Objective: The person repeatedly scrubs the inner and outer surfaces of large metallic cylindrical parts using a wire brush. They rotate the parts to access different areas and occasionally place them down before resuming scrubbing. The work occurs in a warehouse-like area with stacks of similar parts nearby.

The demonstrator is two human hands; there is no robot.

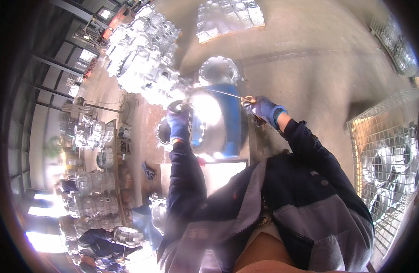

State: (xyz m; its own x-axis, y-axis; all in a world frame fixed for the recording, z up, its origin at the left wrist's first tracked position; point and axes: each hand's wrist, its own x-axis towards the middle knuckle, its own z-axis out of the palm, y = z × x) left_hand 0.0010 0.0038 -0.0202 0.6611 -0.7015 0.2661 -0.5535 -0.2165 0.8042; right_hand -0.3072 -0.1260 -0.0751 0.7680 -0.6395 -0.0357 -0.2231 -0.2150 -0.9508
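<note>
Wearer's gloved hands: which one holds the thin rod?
The right hand, closed on one end of the thin rod; the left hand is at the ring-shaped casting.

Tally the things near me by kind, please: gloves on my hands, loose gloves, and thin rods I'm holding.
Worn gloves: 2
Loose glove: 1
Thin rod: 1
Total: 4
</note>
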